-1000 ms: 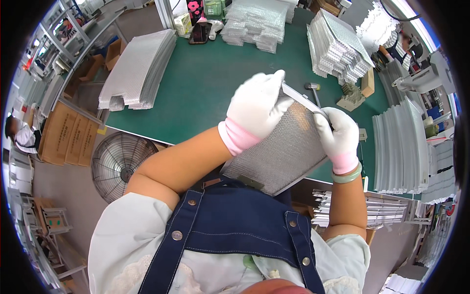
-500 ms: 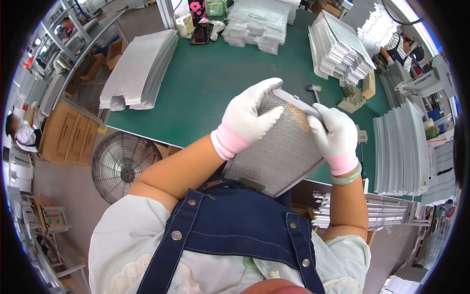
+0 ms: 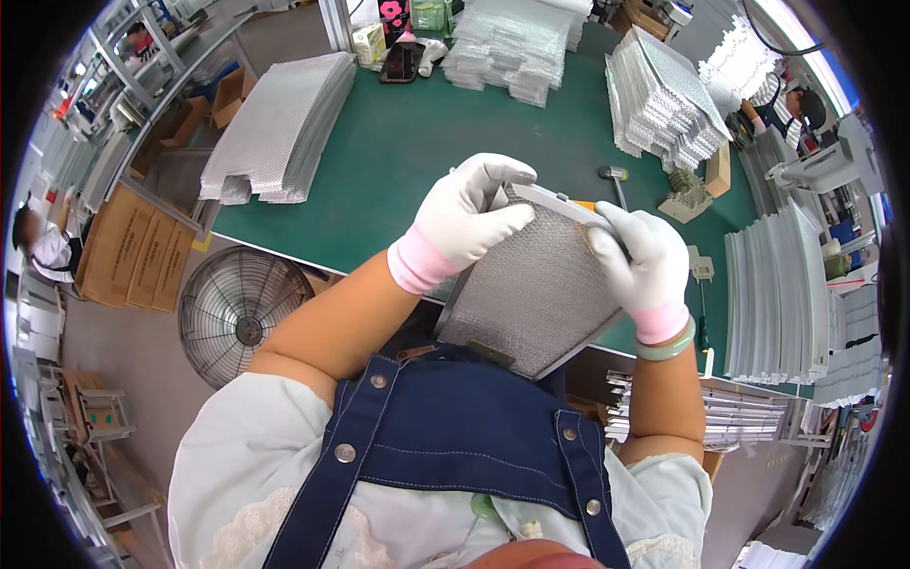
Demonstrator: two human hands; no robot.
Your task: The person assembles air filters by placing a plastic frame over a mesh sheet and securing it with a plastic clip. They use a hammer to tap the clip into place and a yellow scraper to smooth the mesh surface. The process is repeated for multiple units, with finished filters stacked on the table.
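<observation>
A grey metal mesh filter panel (image 3: 531, 294) stands tilted between my body and the green table, its lower end close to my apron. Along its far edge runs a pale metal frame strip (image 3: 559, 204). My left hand (image 3: 464, 213), in a white glove with a pink cuff, grips the strip's left end, thumb apart from the fingers. At the right end my right hand (image 3: 646, 261), gloved alike, pinches the strip between thumb and fingers. A small metal clamp or bracket (image 3: 489, 355) touches the panel's near edge.
On the green table (image 3: 379, 180) lie stacks of mesh sheets (image 3: 280, 128), a hammer (image 3: 614, 174), a phone (image 3: 402, 61) and a wooden block (image 3: 718, 171). Frame strips (image 3: 773, 294) are stacked at the right. A floor fan (image 3: 242, 318) stands left, near cardboard boxes (image 3: 123, 251). Other people work farther off.
Both hands have shifted slightly left with the panel, and its mesh shows at a slightly different tilt. Both still hold the strip. The whole view has moved a little.
</observation>
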